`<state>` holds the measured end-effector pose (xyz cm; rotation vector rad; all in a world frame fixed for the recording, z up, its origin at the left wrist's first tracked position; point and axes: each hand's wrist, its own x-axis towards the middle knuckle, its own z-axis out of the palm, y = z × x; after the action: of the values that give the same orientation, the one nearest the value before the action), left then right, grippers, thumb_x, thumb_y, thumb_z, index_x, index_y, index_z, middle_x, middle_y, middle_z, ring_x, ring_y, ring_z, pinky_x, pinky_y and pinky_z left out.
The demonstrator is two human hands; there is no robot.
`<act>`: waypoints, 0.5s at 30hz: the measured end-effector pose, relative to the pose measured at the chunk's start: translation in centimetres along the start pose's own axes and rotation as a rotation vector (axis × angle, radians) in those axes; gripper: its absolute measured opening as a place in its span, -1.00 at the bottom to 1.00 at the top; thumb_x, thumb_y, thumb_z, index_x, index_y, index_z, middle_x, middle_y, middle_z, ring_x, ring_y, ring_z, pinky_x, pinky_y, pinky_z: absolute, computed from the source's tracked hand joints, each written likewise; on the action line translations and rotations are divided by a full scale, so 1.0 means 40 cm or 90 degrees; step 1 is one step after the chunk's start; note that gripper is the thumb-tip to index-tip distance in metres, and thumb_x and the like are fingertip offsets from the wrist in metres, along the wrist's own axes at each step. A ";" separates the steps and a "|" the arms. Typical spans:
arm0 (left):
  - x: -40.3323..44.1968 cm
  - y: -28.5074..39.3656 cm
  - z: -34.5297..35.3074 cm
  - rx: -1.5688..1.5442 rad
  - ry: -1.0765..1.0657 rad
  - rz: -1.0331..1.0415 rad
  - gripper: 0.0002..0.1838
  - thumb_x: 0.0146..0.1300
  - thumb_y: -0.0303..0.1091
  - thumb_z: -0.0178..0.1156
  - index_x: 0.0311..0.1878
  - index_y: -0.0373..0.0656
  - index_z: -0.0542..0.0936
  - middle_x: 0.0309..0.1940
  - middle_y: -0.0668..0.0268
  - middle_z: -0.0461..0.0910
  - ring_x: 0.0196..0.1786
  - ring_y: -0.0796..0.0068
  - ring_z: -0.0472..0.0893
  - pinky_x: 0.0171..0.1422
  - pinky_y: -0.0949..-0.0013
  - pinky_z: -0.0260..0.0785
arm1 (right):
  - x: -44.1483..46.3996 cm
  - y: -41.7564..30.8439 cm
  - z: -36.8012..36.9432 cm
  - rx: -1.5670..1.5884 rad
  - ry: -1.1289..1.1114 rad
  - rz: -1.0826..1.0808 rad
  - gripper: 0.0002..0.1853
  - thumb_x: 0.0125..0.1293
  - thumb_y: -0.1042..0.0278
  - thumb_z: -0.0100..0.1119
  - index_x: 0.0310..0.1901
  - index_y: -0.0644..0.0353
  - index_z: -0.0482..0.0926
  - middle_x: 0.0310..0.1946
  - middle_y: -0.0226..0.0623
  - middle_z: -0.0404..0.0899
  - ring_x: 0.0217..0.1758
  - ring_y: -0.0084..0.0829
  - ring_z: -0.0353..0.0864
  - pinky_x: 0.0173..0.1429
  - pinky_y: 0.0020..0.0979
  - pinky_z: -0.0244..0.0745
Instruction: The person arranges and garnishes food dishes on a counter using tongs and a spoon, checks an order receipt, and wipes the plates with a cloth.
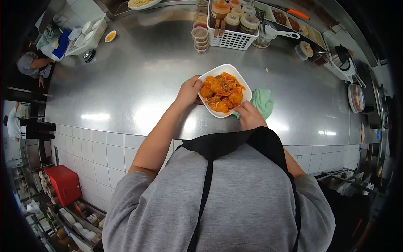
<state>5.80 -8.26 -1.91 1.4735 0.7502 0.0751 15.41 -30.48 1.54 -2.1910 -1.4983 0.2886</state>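
A white rounded-square bowl holds orange-red sauced pieces of food with a seasoning sprinkled on top. My left hand grips the bowl's left side, thumb at the rim and fingers partly hidden beneath. At the lower right corner, my right hand has its fingers curled against the rim; its fingertips are partly hidden. A crumpled light green cloth lies on the steel counter beside the bowl, and part of it shows by my right hand.
A white basket of sauce bottles stands at the back, beside stacked lidded cups. A white-handled utensil lies to its right. On the left are a small dish, a call bell and another person. The steel counter stretches around.
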 end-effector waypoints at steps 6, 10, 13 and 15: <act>-0.019 -0.004 0.013 -0.056 0.003 -0.001 -0.64 0.33 -0.24 -0.22 0.07 -0.24 0.33 -0.40 0.21 0.53 -0.58 0.45 0.58 -0.57 0.52 0.49 | -0.001 -0.007 0.028 0.148 -0.026 0.004 -0.72 -0.01 0.68 -0.07 -0.23 0.29 0.52 -0.30 -0.19 0.35 -0.12 -0.23 0.42 -0.04 -0.35 0.36; -0.023 -0.014 0.028 -0.103 0.028 0.010 -0.65 0.31 -0.28 -0.26 0.06 -0.22 0.34 -0.48 0.19 0.53 -0.66 0.45 0.56 -0.63 0.52 0.45 | 0.000 0.002 0.036 0.234 -0.025 0.000 -0.67 0.00 0.71 -0.13 -0.20 0.25 0.53 -0.27 -0.19 0.35 -0.16 -0.28 0.42 -0.09 -0.46 0.33; -0.032 -0.018 0.031 -0.126 0.036 0.012 -0.64 0.32 -0.27 -0.26 0.08 -0.21 0.33 -0.45 0.18 0.53 -0.64 0.45 0.56 -0.62 0.53 0.45 | 0.006 0.000 0.027 0.256 -0.069 0.051 -0.67 0.03 0.66 -0.12 -0.18 0.20 0.55 -0.26 -0.24 0.36 -0.14 -0.34 0.42 -0.07 -0.46 0.32; -0.045 -0.019 0.033 -0.149 0.016 0.012 -0.64 0.34 -0.26 -0.25 0.12 -0.21 0.28 -0.33 0.17 0.54 -0.52 0.41 0.61 -0.53 0.53 0.51 | 0.013 0.014 0.014 0.376 -0.102 0.070 -0.68 0.04 0.63 -0.13 -0.18 0.22 0.54 -0.27 -0.26 0.38 -0.16 -0.39 0.43 -0.10 -0.46 0.34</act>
<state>4.79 -10.36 -1.97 1.2581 0.7222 0.1901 15.84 -30.04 0.83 -1.7992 -1.1722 0.8435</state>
